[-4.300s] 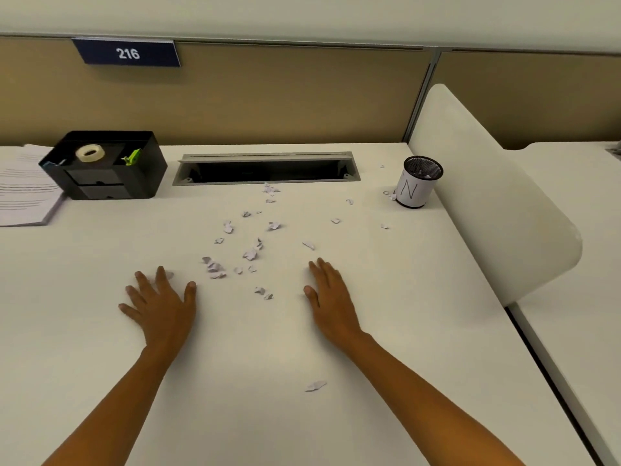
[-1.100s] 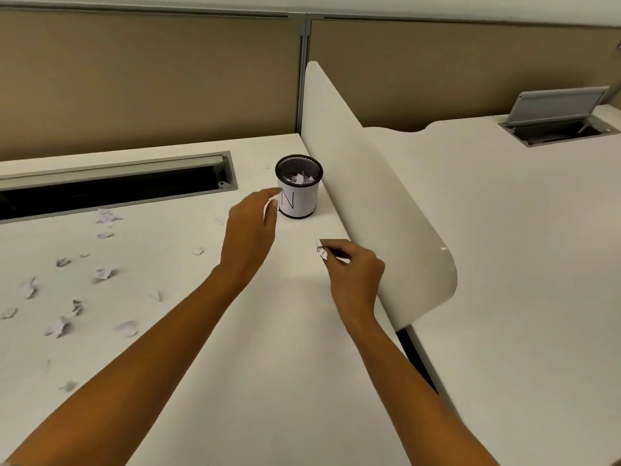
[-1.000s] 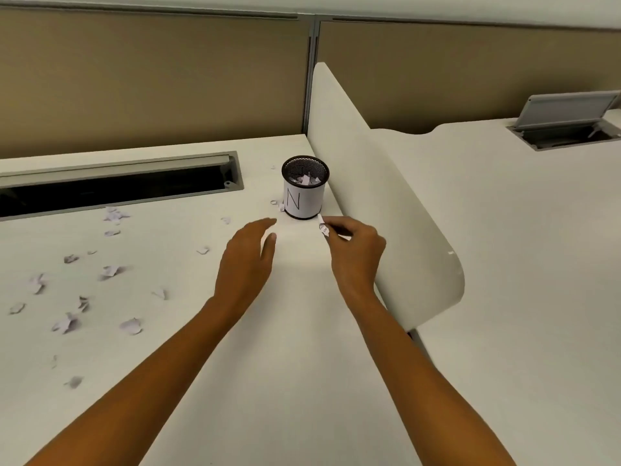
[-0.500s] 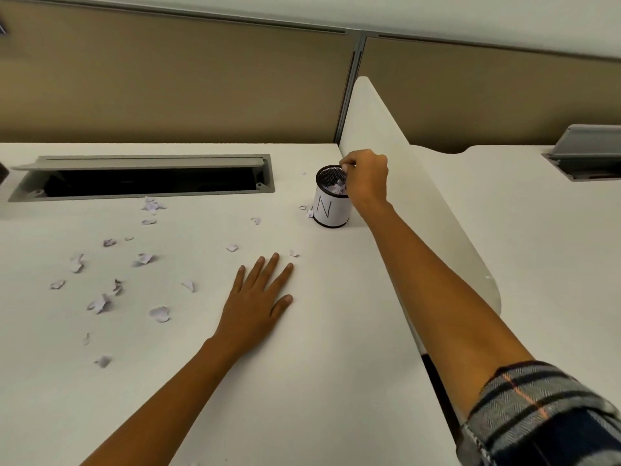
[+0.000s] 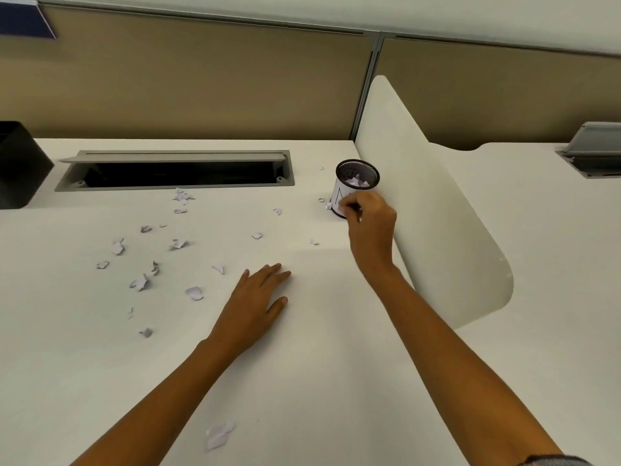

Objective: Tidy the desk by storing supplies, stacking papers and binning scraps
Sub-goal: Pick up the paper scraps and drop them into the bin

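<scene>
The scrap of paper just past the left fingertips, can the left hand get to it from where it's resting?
Probably yes. The left hand lies flat and open on the desk, and the scrap sits on bare desktop just beyond its fingertips with nothing between.

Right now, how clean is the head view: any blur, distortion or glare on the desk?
Head view: wide-angle bending curves the partition wall; right hand slightly motion-blurred at its fingers beside the mesh cup; left hand flat and sharper; soft even light, faint shadows under the paper scraps; no harsh glare on the desk.
</scene>
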A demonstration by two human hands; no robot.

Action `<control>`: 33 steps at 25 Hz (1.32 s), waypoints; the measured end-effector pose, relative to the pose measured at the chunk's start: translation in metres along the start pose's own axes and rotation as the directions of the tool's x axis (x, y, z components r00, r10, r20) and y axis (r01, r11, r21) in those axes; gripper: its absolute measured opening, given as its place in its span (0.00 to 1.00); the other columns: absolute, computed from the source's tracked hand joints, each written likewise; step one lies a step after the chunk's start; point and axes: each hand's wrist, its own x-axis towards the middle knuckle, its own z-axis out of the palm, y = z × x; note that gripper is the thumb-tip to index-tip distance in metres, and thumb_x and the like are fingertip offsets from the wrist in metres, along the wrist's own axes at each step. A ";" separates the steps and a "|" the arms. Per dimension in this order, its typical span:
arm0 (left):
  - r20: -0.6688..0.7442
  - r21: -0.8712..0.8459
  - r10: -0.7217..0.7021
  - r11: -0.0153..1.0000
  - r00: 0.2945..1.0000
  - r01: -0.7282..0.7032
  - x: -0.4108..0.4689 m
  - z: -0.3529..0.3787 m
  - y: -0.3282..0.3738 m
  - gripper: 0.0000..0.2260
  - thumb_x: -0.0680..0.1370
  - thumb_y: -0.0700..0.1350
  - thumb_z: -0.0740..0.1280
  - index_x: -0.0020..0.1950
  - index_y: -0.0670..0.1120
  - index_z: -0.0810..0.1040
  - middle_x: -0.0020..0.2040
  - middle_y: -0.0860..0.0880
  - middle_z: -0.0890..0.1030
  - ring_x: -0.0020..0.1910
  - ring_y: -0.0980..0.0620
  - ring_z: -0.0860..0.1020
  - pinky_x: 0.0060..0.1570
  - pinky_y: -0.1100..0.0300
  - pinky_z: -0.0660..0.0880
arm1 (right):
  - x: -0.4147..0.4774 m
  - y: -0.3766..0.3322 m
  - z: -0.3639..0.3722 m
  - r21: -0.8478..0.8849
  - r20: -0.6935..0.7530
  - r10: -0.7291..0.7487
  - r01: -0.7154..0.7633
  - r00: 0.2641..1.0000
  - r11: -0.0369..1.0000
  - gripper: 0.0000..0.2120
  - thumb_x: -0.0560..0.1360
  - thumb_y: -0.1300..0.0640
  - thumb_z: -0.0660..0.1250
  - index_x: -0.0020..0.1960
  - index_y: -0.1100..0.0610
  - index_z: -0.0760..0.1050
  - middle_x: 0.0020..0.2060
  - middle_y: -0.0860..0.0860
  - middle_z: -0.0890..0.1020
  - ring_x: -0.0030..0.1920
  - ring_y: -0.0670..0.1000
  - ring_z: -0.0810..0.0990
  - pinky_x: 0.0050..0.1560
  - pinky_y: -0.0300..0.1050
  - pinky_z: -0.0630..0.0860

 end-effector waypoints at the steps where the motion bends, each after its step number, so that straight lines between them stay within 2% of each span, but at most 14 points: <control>1: -0.009 0.014 -0.001 1.000 1.000 0.001 -0.011 -0.004 -0.007 0.27 0.76 0.60 0.48 0.73 0.53 0.63 0.75 0.53 0.62 0.75 0.54 0.56 0.73 0.58 0.44 | -0.021 -0.003 0.002 0.008 0.047 0.002 -0.002 0.999 1.000 0.05 0.70 0.69 0.68 0.41 0.60 0.78 0.38 0.53 0.81 0.38 0.47 0.77 0.42 0.26 0.69; 3: -0.057 0.067 -0.020 0.997 0.998 0.024 -0.030 -0.014 -0.029 0.28 0.75 0.60 0.48 0.72 0.51 0.66 0.74 0.51 0.64 0.75 0.51 0.57 0.74 0.52 0.46 | -0.060 -0.007 0.007 -0.018 0.146 0.032 -0.030 0.989 0.999 0.05 0.72 0.67 0.67 0.44 0.58 0.79 0.42 0.52 0.81 0.43 0.48 0.78 0.46 0.32 0.71; 5: -0.135 0.140 -0.075 0.986 0.988 0.094 -0.049 -0.027 -0.054 0.27 0.76 0.59 0.50 0.71 0.49 0.67 0.74 0.48 0.64 0.75 0.48 0.57 0.73 0.47 0.47 | -0.092 -0.011 0.013 -0.047 0.227 0.112 -0.104 0.967 0.994 0.06 0.74 0.63 0.66 0.50 0.57 0.79 0.48 0.51 0.80 0.51 0.49 0.77 0.52 0.33 0.70; 8: -0.216 0.197 -0.204 0.949 0.955 0.247 -0.076 -0.045 -0.088 0.26 0.77 0.57 0.55 0.72 0.48 0.64 0.75 0.46 0.60 0.75 0.45 0.55 0.72 0.43 0.48 | -0.137 -0.027 0.023 -0.076 0.379 0.223 -0.210 0.898 0.975 0.14 0.76 0.55 0.65 0.60 0.56 0.75 0.58 0.51 0.77 0.61 0.48 0.71 0.63 0.43 0.69; 10: -0.234 0.172 -0.301 0.923 0.925 0.344 -0.092 -0.052 -0.105 0.27 0.78 0.59 0.54 0.75 0.49 0.59 0.77 0.47 0.56 0.76 0.45 0.53 0.72 0.42 0.47 | -0.166 -0.048 0.030 -0.097 0.499 0.210 -0.186 0.841 0.978 0.23 0.77 0.47 0.61 0.67 0.57 0.69 0.66 0.51 0.71 0.68 0.48 0.65 0.70 0.44 0.63; 12: -0.234 0.127 -0.373 0.904 0.898 0.408 -0.109 -0.060 -0.122 0.28 0.78 0.61 0.50 0.76 0.53 0.54 0.77 0.48 0.53 0.76 0.45 0.51 0.72 0.42 0.47 | -0.193 -0.077 0.037 -0.098 0.600 0.141 -0.103 0.787 0.990 0.32 0.75 0.38 0.53 0.73 0.56 0.61 0.72 0.50 0.62 0.74 0.47 0.55 0.74 0.42 0.53; 15: -0.240 0.204 -0.368 0.886 0.898 0.417 -0.125 -0.069 -0.144 0.27 0.77 0.63 0.44 0.76 0.59 0.51 0.77 0.48 0.54 0.76 0.45 0.54 0.73 0.44 0.50 | -0.225 -0.115 0.046 -0.092 0.682 0.039 0.032 0.730 0.995 0.38 0.74 0.33 0.47 0.76 0.56 0.52 0.76 0.48 0.53 0.75 0.43 0.44 0.74 0.40 0.42; 17: -0.236 0.241 -0.351 0.882 0.906 0.404 -0.126 -0.071 -0.152 0.27 0.77 0.63 0.43 0.76 0.59 0.50 0.77 0.49 0.56 0.76 0.46 0.55 0.73 0.44 0.50 | -0.240 -0.131 0.052 -0.115 0.695 0.000 0.112 0.719 0.987 0.38 0.76 0.33 0.47 0.76 0.56 0.48 0.76 0.49 0.49 0.75 0.44 0.41 0.75 0.43 0.41; 20: -0.237 0.240 -0.344 0.886 0.909 0.398 -0.120 -0.069 -0.157 0.27 0.77 0.63 0.44 0.76 0.59 0.50 0.77 0.50 0.56 0.76 0.47 0.54 0.73 0.44 0.49 | -0.253 -0.139 0.067 -0.203 0.656 -0.013 0.194 0.755 0.960 0.35 0.78 0.36 0.48 0.76 0.57 0.48 0.76 0.52 0.48 0.76 0.48 0.42 0.74 0.46 0.44; 25: -0.243 0.222 -0.305 0.907 0.921 0.359 -0.106 -0.069 -0.171 0.29 0.76 0.65 0.45 0.76 0.57 0.50 0.77 0.50 0.57 0.76 0.47 0.54 0.73 0.45 0.49 | -0.212 -0.129 0.118 -0.371 0.521 0.119 0.098 0.845 0.924 0.33 0.78 0.39 0.48 0.76 0.58 0.52 0.76 0.56 0.51 0.76 0.55 0.47 0.74 0.48 0.46; 29: -0.249 0.198 -0.286 0.920 0.925 0.338 -0.098 -0.070 -0.176 0.31 0.76 0.65 0.46 0.77 0.54 0.49 0.77 0.49 0.56 0.76 0.49 0.53 0.74 0.47 0.49 | -0.168 -0.125 0.159 -0.408 0.494 0.234 -0.015 0.837 0.913 0.36 0.75 0.37 0.42 0.76 0.58 0.50 0.76 0.57 0.50 0.76 0.57 0.47 0.76 0.49 0.43; 33: -0.283 0.081 -0.303 0.938 0.910 0.338 -0.090 -0.074 -0.183 0.34 0.75 0.66 0.49 0.77 0.53 0.44 0.78 0.47 0.49 0.77 0.48 0.48 0.74 0.50 0.46 | -0.141 -0.136 0.200 -0.354 0.551 0.182 0.031 0.814 0.935 0.31 0.79 0.41 0.50 0.76 0.56 0.48 0.76 0.55 0.48 0.76 0.54 0.46 0.75 0.47 0.42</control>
